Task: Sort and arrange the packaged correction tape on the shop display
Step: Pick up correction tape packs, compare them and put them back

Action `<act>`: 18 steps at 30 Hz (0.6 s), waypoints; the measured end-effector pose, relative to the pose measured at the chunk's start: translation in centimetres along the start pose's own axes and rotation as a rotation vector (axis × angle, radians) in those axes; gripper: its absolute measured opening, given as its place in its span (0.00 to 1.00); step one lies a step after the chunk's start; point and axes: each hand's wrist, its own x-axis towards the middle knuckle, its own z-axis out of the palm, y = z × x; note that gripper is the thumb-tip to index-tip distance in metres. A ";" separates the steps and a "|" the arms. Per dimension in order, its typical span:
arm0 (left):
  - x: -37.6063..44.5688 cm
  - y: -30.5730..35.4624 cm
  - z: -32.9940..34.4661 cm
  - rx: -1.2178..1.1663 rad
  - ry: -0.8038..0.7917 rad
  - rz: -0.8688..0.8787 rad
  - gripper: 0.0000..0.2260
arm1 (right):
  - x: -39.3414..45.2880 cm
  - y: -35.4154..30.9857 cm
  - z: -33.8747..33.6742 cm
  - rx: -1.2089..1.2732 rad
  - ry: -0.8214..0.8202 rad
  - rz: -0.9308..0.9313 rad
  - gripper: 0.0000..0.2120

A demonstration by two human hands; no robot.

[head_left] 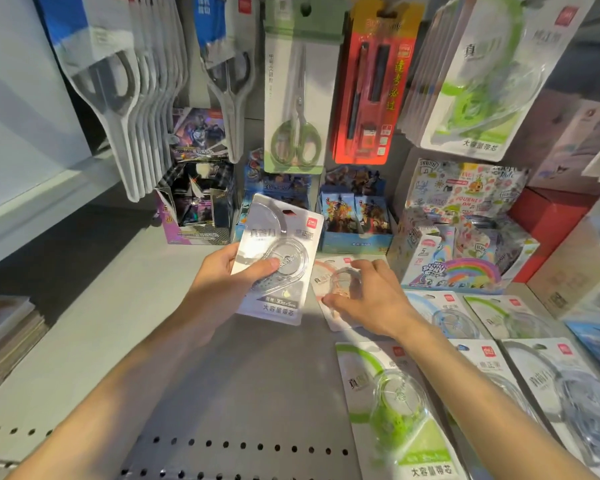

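Observation:
My left hand (222, 275) holds a grey packaged correction tape (284, 237) upright above the shelf, thumb across its clear blister. My right hand (368, 299) rests on a pink packaged correction tape (329, 271) lying flat on the shelf, fingers curled around its blister. A green pack (395, 403) lies flat near the front. To its right lie a blue pack (437, 313), another green pack (506, 317) and a grey pack (565, 393). More green packs (482, 81) hang on a hook at upper right.
Packaged scissors (295, 98) and a red pen set (374, 84) hang above. Card boxes (198, 206) and a rainbow box (465, 251) stand at the back of the grey shelf (125, 323). Stacked books (4, 334) sit at left.

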 end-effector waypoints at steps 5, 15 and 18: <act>-0.1 0.0 -1.0 -0.014 0.031 0.011 0.11 | 0.8 -0.5 0.7 0.036 -0.074 -0.053 0.43; -0.7 0.4 -2.0 -0.106 0.179 0.068 0.12 | 0.5 -0.8 0.1 0.261 0.075 -0.016 0.33; -1.0 0.5 -2.0 -0.128 0.249 0.097 0.10 | -0.5 -1.1 -1.5 0.399 0.127 -0.047 0.33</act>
